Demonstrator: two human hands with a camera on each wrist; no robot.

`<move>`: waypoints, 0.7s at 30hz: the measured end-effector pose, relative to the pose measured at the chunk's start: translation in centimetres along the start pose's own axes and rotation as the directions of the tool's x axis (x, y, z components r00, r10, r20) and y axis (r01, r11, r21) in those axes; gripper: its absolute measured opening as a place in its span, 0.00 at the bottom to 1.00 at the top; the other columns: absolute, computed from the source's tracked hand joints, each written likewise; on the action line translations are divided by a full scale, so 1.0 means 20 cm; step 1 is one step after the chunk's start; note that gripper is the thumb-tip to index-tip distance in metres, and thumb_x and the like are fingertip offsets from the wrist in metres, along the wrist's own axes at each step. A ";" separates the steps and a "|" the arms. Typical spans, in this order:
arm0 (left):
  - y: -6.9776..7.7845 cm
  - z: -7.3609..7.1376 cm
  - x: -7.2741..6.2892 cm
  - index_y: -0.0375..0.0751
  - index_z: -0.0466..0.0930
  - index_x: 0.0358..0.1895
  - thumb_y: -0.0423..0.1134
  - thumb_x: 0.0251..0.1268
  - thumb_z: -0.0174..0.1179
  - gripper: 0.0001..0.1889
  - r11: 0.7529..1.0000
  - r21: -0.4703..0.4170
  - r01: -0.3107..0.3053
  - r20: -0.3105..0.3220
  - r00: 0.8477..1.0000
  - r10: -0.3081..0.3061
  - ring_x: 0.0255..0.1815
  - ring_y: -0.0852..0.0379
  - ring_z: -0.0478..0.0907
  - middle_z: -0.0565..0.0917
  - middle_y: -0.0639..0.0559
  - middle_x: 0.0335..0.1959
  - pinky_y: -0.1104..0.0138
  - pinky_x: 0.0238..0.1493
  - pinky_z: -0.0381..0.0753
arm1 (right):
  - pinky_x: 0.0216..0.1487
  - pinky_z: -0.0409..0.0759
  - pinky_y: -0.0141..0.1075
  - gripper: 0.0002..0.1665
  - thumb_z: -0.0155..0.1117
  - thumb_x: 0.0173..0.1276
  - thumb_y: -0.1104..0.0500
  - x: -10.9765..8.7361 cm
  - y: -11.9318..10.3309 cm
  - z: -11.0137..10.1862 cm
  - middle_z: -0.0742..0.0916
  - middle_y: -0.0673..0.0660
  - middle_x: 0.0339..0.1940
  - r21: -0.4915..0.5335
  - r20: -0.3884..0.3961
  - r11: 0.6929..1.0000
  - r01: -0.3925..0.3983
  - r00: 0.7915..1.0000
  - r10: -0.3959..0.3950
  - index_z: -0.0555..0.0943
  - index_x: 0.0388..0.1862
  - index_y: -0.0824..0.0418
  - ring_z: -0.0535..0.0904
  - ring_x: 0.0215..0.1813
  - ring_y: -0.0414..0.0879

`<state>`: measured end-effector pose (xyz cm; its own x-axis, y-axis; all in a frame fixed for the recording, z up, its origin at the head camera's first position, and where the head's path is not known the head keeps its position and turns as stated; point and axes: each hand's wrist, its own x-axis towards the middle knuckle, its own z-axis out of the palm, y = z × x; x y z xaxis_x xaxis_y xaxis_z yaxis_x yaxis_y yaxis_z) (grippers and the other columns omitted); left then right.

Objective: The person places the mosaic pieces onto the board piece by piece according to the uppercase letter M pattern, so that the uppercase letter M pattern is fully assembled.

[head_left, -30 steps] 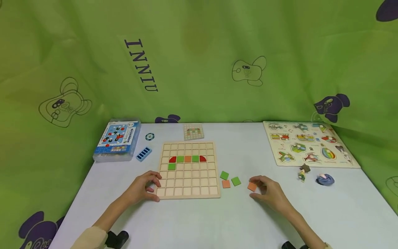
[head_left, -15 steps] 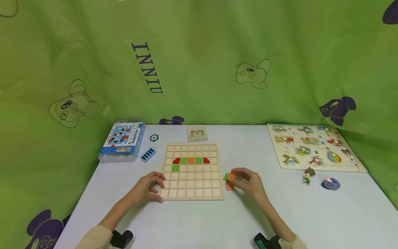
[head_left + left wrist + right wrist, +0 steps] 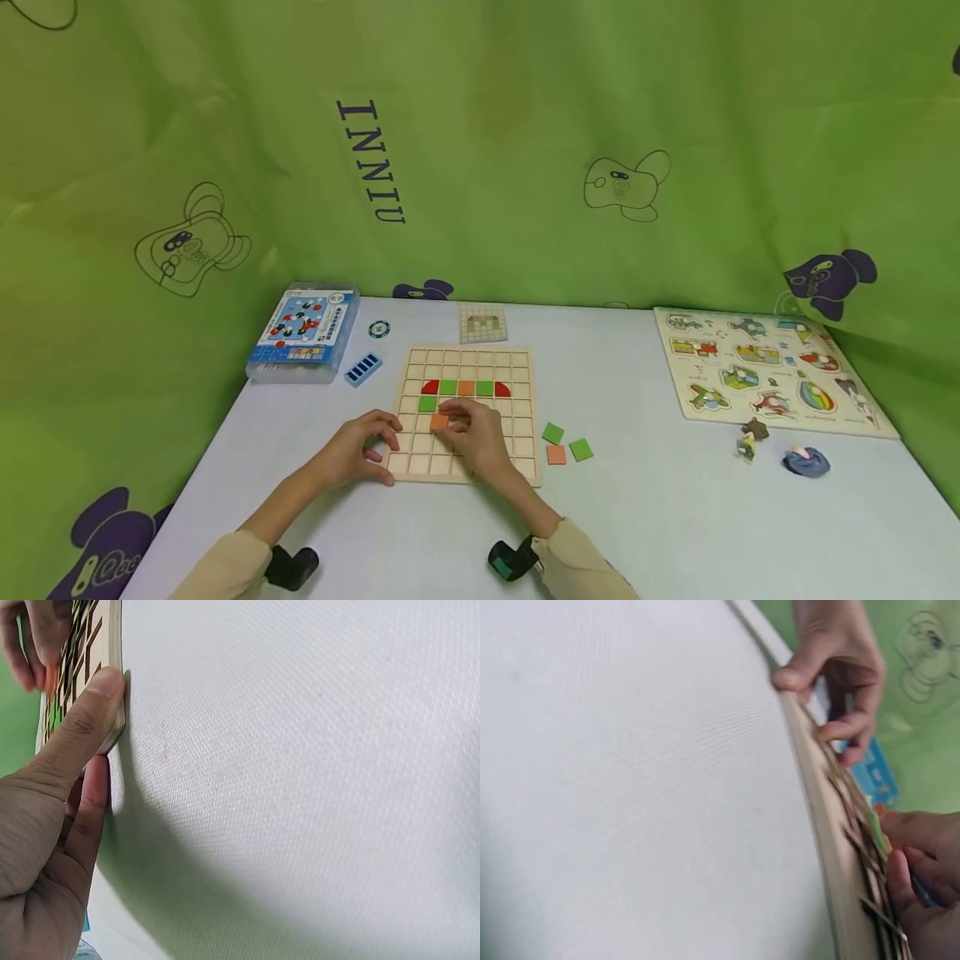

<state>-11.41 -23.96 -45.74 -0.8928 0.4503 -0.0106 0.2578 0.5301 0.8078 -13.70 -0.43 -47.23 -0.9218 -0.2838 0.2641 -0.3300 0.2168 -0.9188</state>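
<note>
A wooden grid board point(image 3: 523, 429) lies on the white table. My left hand point(image 3: 354, 450) holds its near left corner; in the left wrist view the thumb point(image 3: 79, 724) presses the edge and a finger lies against the side. My right hand point(image 3: 483, 437) pinches an orange square tile point(image 3: 438, 423) close over the board, just below a green tile point(image 3: 427, 404). Higher up, a row has a red quarter-round tile point(image 3: 430, 387) at each end, with green, orange and green squares between. Right of the board lie two green tiles point(image 3: 581, 449) and an orange one point(image 3: 556, 455).
Behind the board lies a small pattern card point(image 3: 482, 323). A boxed set point(image 3: 303, 333), a round chip point(image 3: 379, 329) and a blue block point(image 3: 363, 369) are at the left. At the right are a picture puzzle board point(image 3: 772, 375), a small figure point(image 3: 747, 442) and a blue item point(image 3: 806, 461).
My right hand has carried the orange tile leftward, from the table at the right, past the loose tiles, to over the board. The left hand has stayed at the board's corner.
</note>
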 end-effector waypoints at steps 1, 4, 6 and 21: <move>0.00 0.00 0.00 0.37 0.77 0.33 0.30 0.36 0.78 0.20 1.000 0.000 -0.001 0.001 1.000 0.001 0.55 0.40 0.69 0.74 0.39 0.53 0.69 0.37 0.82 | 0.36 0.82 0.29 0.17 0.72 0.53 0.73 0.01 0.00 0.02 0.87 0.62 0.39 -0.026 0.000 0.999 0.020 1.000 -0.020 0.82 0.43 0.71 0.84 0.38 0.52; 0.00 -0.01 0.00 0.36 0.77 0.33 0.30 0.36 0.78 0.19 1.000 0.000 -0.012 0.006 1.000 0.012 0.54 0.40 0.69 0.74 0.39 0.53 0.69 0.37 0.83 | 0.35 0.81 0.28 0.18 0.72 0.52 0.74 0.03 0.01 0.05 0.87 0.63 0.38 -0.053 -0.007 0.998 0.027 1.000 -0.027 0.81 0.43 0.72 0.83 0.35 0.50; 0.00 -0.01 0.00 0.35 0.77 0.33 0.30 0.36 0.78 0.19 1.000 -0.001 -0.018 0.011 1.000 0.018 0.54 0.40 0.69 0.74 0.39 0.53 0.69 0.37 0.83 | 0.35 0.81 0.27 0.18 0.71 0.51 0.76 0.04 0.01 0.06 0.86 0.64 0.37 -0.043 -0.016 0.999 0.020 1.000 -0.021 0.81 0.43 0.74 0.83 0.34 0.50; 0.01 0.00 0.01 0.36 0.77 0.33 0.30 0.35 0.78 0.20 1.000 0.026 0.011 0.006 1.000 -0.011 0.52 0.42 0.69 0.74 0.40 0.52 0.70 0.36 0.82 | 0.41 0.83 0.31 0.18 0.70 0.55 0.74 -0.05 -0.04 -0.22 0.85 0.69 0.42 0.091 0.022 0.992 -0.092 0.996 0.090 0.79 0.46 0.74 0.83 0.40 0.55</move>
<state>-11.56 -23.80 -45.49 -0.8933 0.4488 -0.0233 0.2573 0.5533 0.7923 -13.33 3.84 -45.41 -0.9431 -0.2834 0.1738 -0.2241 0.1560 -0.9620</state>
